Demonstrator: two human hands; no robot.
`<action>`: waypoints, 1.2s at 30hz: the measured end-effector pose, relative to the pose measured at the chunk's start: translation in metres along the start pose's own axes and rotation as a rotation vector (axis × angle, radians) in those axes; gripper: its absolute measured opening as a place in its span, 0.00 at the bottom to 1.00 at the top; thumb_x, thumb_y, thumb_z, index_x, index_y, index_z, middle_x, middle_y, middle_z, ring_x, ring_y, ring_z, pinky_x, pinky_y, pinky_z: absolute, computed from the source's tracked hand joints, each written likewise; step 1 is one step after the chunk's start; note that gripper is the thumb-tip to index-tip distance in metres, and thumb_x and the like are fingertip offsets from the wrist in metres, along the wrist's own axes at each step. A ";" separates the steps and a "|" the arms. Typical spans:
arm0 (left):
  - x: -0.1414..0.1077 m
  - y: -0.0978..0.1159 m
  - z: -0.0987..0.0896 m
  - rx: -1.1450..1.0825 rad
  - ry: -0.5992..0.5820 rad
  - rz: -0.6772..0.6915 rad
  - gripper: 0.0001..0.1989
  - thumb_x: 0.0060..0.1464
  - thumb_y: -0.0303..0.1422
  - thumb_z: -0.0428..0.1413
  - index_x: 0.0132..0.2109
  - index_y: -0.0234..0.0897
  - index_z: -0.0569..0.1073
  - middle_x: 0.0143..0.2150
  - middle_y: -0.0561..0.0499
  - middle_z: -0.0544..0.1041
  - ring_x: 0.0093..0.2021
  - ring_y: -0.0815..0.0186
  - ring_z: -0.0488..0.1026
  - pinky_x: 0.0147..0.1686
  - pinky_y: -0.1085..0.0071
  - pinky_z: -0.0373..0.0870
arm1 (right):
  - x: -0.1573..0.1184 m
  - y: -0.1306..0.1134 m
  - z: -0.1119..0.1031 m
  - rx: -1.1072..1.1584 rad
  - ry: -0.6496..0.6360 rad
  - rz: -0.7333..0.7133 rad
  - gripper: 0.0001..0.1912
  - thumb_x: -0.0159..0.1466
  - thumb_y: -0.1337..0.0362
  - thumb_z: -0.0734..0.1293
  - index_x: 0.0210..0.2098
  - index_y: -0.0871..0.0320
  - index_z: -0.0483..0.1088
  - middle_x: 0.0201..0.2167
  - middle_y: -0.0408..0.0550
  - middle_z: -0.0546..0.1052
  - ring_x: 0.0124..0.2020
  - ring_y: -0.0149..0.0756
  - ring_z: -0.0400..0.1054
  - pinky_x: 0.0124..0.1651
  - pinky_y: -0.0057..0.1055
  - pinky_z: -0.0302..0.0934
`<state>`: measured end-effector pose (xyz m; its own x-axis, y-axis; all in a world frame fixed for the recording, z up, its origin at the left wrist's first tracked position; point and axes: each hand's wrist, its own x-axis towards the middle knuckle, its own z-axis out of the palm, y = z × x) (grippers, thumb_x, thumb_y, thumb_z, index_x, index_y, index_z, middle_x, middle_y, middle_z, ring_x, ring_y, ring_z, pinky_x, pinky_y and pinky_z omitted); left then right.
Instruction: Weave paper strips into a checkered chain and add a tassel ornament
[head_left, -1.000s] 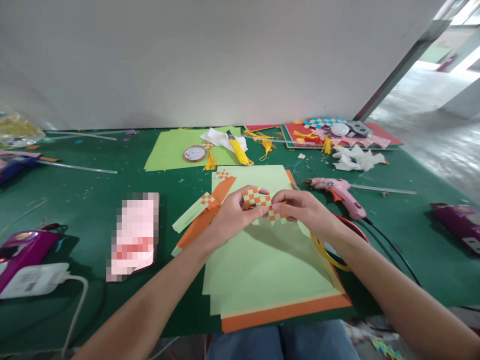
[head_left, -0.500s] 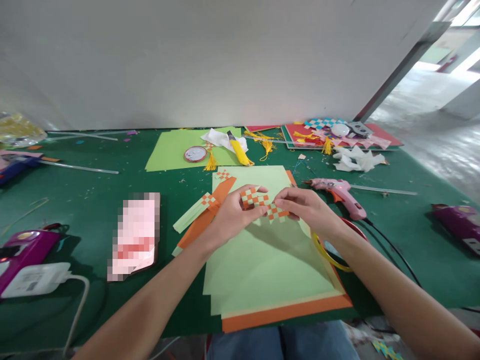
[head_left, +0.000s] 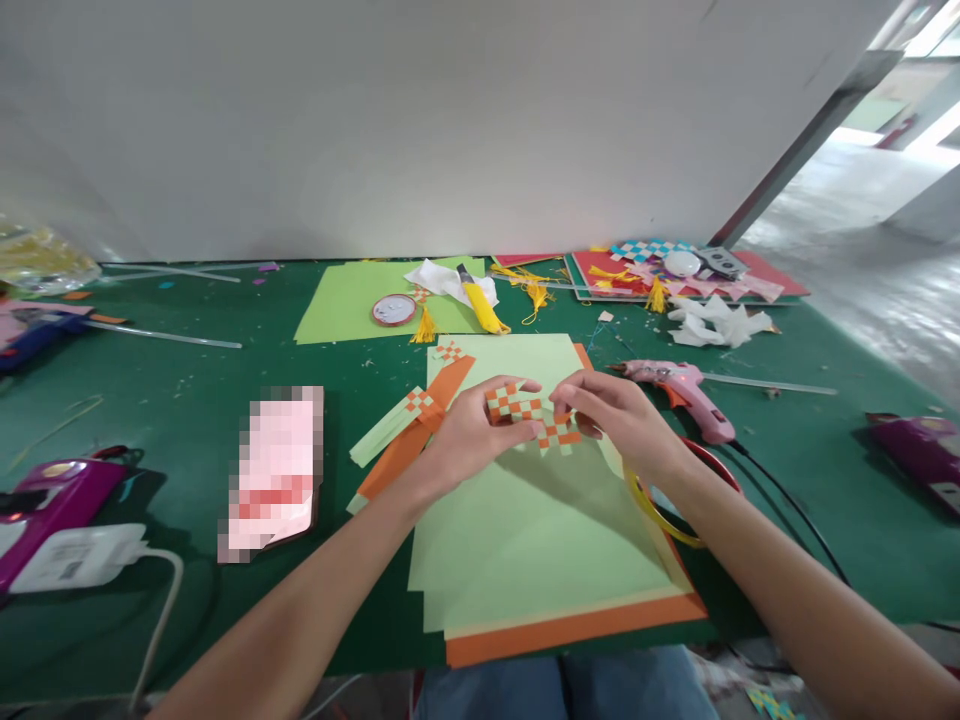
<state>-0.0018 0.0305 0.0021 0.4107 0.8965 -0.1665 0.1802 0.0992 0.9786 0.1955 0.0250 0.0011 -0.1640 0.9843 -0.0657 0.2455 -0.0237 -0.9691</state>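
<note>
An orange and pale green woven paper piece (head_left: 525,408) is pinched between the thumb and fingers of my left hand (head_left: 480,425), over a stack of pale green sheets (head_left: 540,540). My right hand (head_left: 607,405) is at the piece's right end, its thumb and index finger closed together; what they grip, if anything, is too small to tell. Left of the hands lie orange strips (head_left: 397,460) and a pale green strip (head_left: 386,428) with woven checks. A small woven piece (head_left: 451,352) rests at the stack's top left corner.
A pink glue gun (head_left: 686,390) and tape rolls (head_left: 660,510) are on the right. On the left are a phone (head_left: 277,470) and a white plug adapter (head_left: 82,558) with a cable. Behind lie a yellow cutter (head_left: 481,303), a round tin (head_left: 394,309) and tassels (head_left: 424,325).
The fingers of my right hand have shifted slightly on the right side of the woven piece. My left hand still holds it, and the whole view has moved a little.
</note>
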 end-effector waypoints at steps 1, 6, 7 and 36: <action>-0.001 0.001 0.000 -0.002 -0.041 -0.003 0.22 0.48 0.36 0.63 0.51 0.41 0.73 0.32 0.53 0.75 0.27 0.71 0.69 0.24 0.77 0.61 | 0.001 0.001 -0.001 -0.001 0.036 -0.009 0.17 0.62 0.50 0.65 0.30 0.58 0.70 0.26 0.42 0.70 0.22 0.27 0.56 0.25 0.27 0.49; -0.005 0.004 0.002 0.016 -0.283 -0.009 0.18 0.47 0.36 0.64 0.47 0.39 0.76 0.34 0.52 0.77 0.28 0.70 0.72 0.26 0.76 0.66 | 0.009 0.003 -0.004 -0.180 0.124 -0.090 0.14 0.63 0.53 0.65 0.31 0.58 0.70 0.25 0.44 0.73 0.25 0.30 0.63 0.28 0.28 0.55; -0.005 0.004 0.003 0.018 -0.296 -0.009 0.18 0.46 0.36 0.64 0.46 0.39 0.76 0.34 0.52 0.78 0.29 0.69 0.72 0.26 0.76 0.65 | 0.011 0.001 -0.004 -0.241 0.108 -0.114 0.13 0.63 0.54 0.65 0.31 0.58 0.71 0.26 0.44 0.74 0.26 0.31 0.65 0.29 0.28 0.57; 0.001 -0.006 -0.001 -0.221 -0.221 -0.099 0.22 0.41 0.38 0.68 0.44 0.36 0.76 0.25 0.55 0.72 0.23 0.74 0.65 0.21 0.78 0.58 | 0.166 -0.038 0.070 -0.922 -0.513 -0.339 0.09 0.53 0.67 0.71 0.33 0.60 0.71 0.39 0.53 0.75 0.39 0.42 0.69 0.34 0.30 0.58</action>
<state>-0.0034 0.0317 -0.0040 0.5895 0.7645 -0.2606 0.0409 0.2940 0.9549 0.0920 0.1770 0.0107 -0.6816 0.7205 -0.1280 0.6951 0.5828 -0.4210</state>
